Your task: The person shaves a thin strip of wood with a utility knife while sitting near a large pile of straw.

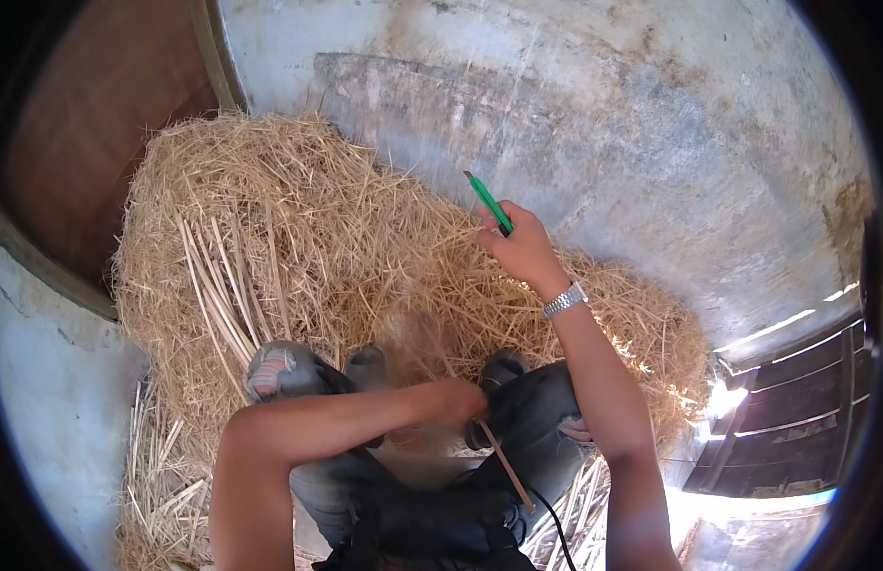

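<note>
In my right hand [523,244] is a green utility knife [487,202], gripped by its rear end. Its dark blade is out and points up and to the left, away from me. The hand is raised over the far side of the straw, near the wall. My left hand [456,400] crosses over to my right knee, somewhat blurred, with its fingers closed around a thin bamboo strip [505,463]. The strip slants down toward my lap. Part of it is hidden under the hand, and blur hides whether it runs on beyond.
A big heap of dry straw [260,181] surrounds my feet. Several pale strips [216,290] lie on it at left, and more sticks [165,466] lie at lower left. A stained wall [594,124] rises behind. A black cable [558,523] hangs by my lap. Dark boards [793,419] stand at right.
</note>
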Tool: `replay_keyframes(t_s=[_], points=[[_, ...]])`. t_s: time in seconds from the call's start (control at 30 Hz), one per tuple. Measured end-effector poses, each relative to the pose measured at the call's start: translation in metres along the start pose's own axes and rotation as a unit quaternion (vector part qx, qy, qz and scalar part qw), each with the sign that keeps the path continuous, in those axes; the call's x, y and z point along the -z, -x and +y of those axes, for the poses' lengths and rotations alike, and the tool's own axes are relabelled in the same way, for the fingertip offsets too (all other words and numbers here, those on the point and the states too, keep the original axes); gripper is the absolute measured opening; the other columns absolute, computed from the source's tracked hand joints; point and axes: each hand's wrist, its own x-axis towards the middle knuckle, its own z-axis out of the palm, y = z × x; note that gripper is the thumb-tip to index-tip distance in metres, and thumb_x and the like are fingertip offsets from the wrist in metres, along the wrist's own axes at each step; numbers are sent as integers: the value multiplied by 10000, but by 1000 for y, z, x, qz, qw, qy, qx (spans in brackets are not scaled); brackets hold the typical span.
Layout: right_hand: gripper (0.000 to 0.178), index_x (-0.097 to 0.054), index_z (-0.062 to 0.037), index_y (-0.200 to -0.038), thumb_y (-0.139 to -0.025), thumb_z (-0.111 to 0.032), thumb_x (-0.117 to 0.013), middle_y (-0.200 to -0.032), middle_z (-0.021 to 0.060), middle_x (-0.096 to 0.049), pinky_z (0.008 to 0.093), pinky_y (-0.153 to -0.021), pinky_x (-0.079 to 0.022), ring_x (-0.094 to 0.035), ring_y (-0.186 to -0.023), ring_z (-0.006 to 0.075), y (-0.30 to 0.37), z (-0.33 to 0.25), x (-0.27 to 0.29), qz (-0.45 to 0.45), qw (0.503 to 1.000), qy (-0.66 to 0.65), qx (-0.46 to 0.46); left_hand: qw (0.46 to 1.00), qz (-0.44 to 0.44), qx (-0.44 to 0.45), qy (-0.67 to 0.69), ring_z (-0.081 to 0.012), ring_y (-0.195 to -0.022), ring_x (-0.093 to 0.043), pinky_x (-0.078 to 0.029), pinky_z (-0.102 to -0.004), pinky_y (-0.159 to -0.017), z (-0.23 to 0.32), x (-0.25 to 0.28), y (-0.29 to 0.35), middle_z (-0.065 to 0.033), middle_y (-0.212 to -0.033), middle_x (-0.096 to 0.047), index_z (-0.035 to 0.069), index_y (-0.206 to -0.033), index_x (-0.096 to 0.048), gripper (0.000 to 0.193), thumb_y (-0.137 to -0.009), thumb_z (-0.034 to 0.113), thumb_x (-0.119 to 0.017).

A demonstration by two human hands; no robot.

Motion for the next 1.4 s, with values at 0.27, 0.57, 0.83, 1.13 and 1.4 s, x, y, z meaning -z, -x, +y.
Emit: replay_keyframes(t_s=[0.27,0.57,0.83,1.13,1.4], points=[[374,-678,-24,-1149,-860,-253,-740,-864,78,-675,368,-708,-506,-636,-758,179,-17,38,39,137,989,-45,-23,928,338,150,-40,-334,-1153,-676,-521,-470,-1009,-76,79,31,-175,-1218,-697,142,-1234,-710,332,-926,68,-611],[319,-673,-3,-1177,-907,-163,-733,-771,-23,-582,288,-647,-424,-502,-674,92,5,99,63,111,993,-22,-18,644,736,91,188,-196,-737,-767,-613,-320,-672,-88,142,137,-133,-797,-761,9,-987,-739,180,-956,186,-733],[375,-599,-94,-1345,-1012,-258,-649,-766,11,-631,295,-590,-429,-520,-608,107,42,33,51,80,985,-111,107,473,762,-69,437,-240,-932,-762,-641,-318,-815,-55,145,158,-160,-1010,-725,-30,-984,-657,233,-1000,199,-700],[498,-497,-67,-1474,-1032,-242,-645,-867,19,-682,249,-523,-494,-510,-586,48,43,-5,35,47,939,-334,61,520,670,-268,457,-303,-1072,-734,-624,-391,-920,-36,123,126,-204,-1168,-701,8,-1007,-643,65,-986,59,-678],[418,-636,-53,-1357,-963,-151,-736,-816,-50,-568,255,-530,-506,-463,-588,28,24,8,36,150,901,-403,59,715,620,-184,266,-289,-1120,-717,-599,-380,-954,-27,111,107,-220,-1266,-680,-10,-1270,-643,297,-975,9,-671]])
